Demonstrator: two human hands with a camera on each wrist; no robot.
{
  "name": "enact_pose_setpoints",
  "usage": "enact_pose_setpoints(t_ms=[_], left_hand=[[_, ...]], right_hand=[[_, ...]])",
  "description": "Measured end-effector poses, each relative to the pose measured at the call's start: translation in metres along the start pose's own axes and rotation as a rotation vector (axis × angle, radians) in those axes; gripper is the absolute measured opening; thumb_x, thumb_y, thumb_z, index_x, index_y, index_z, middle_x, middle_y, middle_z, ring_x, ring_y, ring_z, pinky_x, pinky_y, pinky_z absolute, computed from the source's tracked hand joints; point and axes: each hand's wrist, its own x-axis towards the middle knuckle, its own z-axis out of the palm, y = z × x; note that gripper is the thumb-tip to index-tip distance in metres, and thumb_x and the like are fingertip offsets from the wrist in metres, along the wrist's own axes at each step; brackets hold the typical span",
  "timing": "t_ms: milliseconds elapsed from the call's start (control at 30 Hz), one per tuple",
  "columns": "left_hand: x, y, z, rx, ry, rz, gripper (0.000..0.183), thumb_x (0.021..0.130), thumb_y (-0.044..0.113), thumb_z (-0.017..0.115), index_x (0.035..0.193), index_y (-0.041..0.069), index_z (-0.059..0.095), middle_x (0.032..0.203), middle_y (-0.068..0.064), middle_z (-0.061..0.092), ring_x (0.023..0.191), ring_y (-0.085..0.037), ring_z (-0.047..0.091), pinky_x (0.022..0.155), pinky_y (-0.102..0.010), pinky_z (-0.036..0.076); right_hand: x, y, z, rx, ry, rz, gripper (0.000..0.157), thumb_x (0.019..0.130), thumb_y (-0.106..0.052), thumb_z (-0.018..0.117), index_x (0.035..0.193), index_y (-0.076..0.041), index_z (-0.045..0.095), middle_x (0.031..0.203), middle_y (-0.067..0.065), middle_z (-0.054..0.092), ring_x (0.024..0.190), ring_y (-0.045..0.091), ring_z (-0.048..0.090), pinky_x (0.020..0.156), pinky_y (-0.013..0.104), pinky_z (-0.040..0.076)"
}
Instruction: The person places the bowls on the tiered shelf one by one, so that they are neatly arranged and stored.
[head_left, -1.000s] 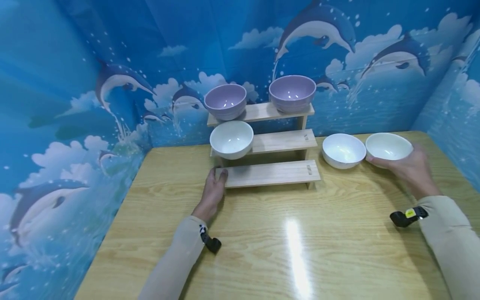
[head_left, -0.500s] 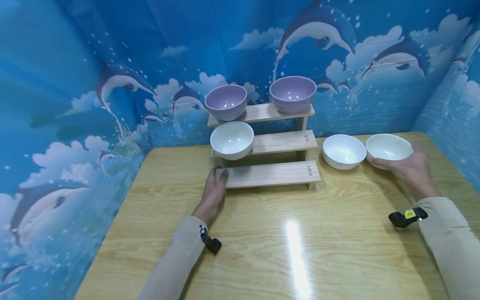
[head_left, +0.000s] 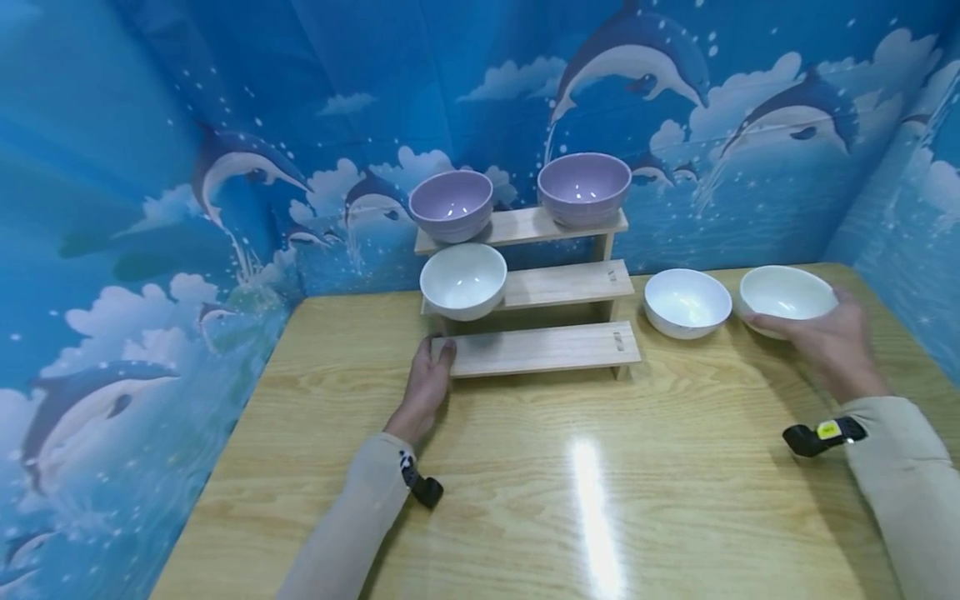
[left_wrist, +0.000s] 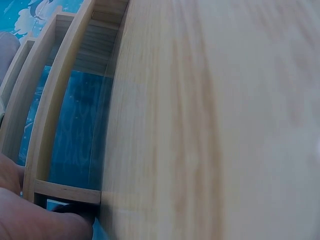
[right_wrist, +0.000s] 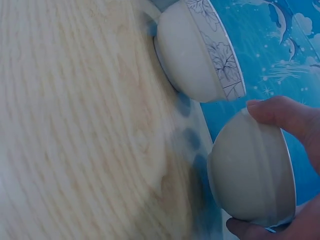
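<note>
My left hand (head_left: 429, 377) grips the left end of the bottom step of a three-step wooden rack (head_left: 540, 348). In the left wrist view its fingers (left_wrist: 45, 215) lie round the end of the rack's lowest board. At the right, my right hand (head_left: 828, 337) holds a plain white bowl (head_left: 783, 293) by its side, thumb at the near left of the rim and fingers round the far side. To its left stands another white bowl (head_left: 686, 303); the right wrist view shows a leaf pattern on that bowl's outer band (right_wrist: 220, 57). A narrow gap parts the two bowls.
Two purple bowls (head_left: 452, 206) stand on the top step, one at each end. A white bowl (head_left: 463, 282) sits at the left of the middle step. Behind the wooden table (head_left: 510, 483) hangs a blue dolphin-print cloth (head_left: 450, 75), which also covers both sides.
My right hand has shifted slightly to the right with the white bowl, widening the gap to the patterned bowl. My left hand has stayed on the rack.
</note>
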Motion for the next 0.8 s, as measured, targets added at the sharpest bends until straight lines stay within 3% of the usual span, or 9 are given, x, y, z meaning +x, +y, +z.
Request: enact_pose_setpoints(t_ms=[433,800], left_hand=[[-0.001,0.000,0.000,0.004,0.003,0.000,0.064,0.107,0.046,0.042,0.161,0.019,0.022,0.167,-0.009,0.021,0.153,-0.028,0.018,0.124,-0.050,0.018],[0.000,-0.001,0.000,-0.008,-0.004,0.006,0.063,0.108,0.045,0.042,0.161,0.019,0.022,0.167,-0.009,0.022,0.153,-0.028,0.019,0.123,-0.051,0.018]], right_hand=[[-0.009,-0.018,-0.011,0.031,0.014,-0.016,0.116,0.082,-0.044,0.084,0.163,-0.010,0.009,0.160,0.026,0.023,0.132,0.041,0.036,0.100,0.047,0.046],[-0.022,-0.034,-0.013,0.039,0.020,-0.042,0.114,0.081,-0.041,0.085,0.163,-0.009,0.013,0.159,0.024,0.024,0.129,0.038,0.038,0.085,0.029,0.045]])
